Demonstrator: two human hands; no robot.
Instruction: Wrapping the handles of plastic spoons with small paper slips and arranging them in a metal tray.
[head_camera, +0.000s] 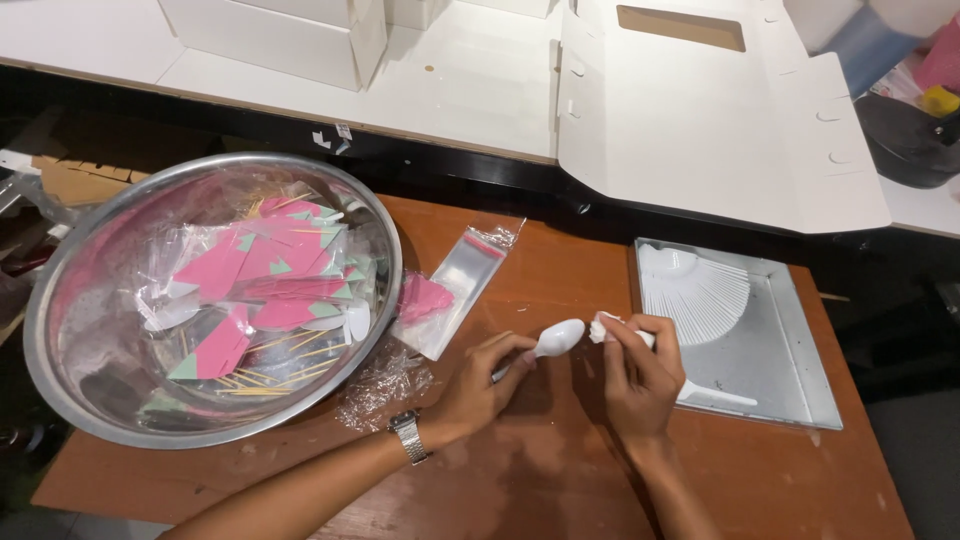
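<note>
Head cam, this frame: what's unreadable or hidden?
- Spoon handle: covered by the left hand.
- White scrap pinched by the right hand: too small to identify, fingers cover most of it.
- Bowl contents: pink packets under crumpled clear wrap; count unclear.
- Top-right items: blurred, cut by the frame edge.
- White boxes: cut off at the top.

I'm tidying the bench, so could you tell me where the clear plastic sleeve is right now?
In the head view, the clear plastic sleeve lies on the wooden table, just right of the metal bowl and above the left hand.
</note>
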